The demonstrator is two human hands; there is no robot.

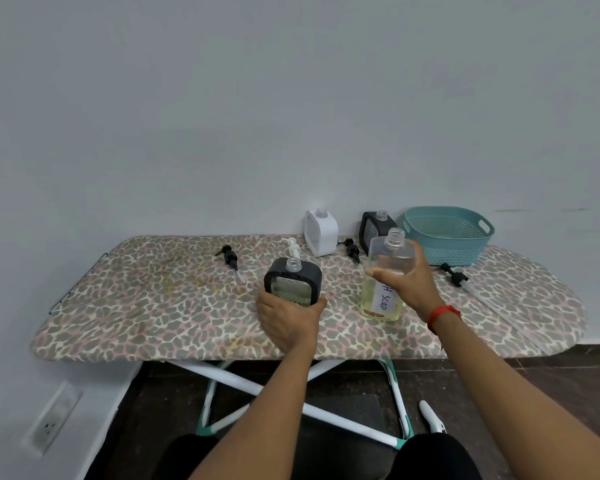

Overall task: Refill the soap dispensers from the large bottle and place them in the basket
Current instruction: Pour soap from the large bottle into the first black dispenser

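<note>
1. A black pump head [231,259] lies on its side on the left part of the leopard-print ironing board [136,306], well apart from both hands.
2. The left hand [286,322] grips the near black dispenser [293,285] low down, with fingers curled round its left edge and the thumb on its right edge. The dispenser stands upright above the hand, its clear threaded neck uncapped. Its textured window shows a pale greenish tint, but the level is hard to tell.
3. A white pump head [293,249] lies just behind that dispenser.
4. A white dispenser [321,233] stands by the wall with its neck open. Its body is opaque, so its contents cannot be told.
5. A second black pump head [351,249] lies between the white dispenser and the far black dispenser [376,230], which is also uncapped.
6. The right hand [407,282], with a red wristband [442,315], wraps round the middle of the large bottle [387,278] from its right side, thumb across the front. The bottle is upright and uncapped. Yellowish liquid fills its lower part and the upper part is clear. A handwritten label reads "SOAP" below the hand. I cannot tell whether the base rests on the board.
7. The teal basket [447,235] sits at the far right, its perforated inner wall showing.
8. A long-tubed pump [454,275] lies in front of the basket.
</note>
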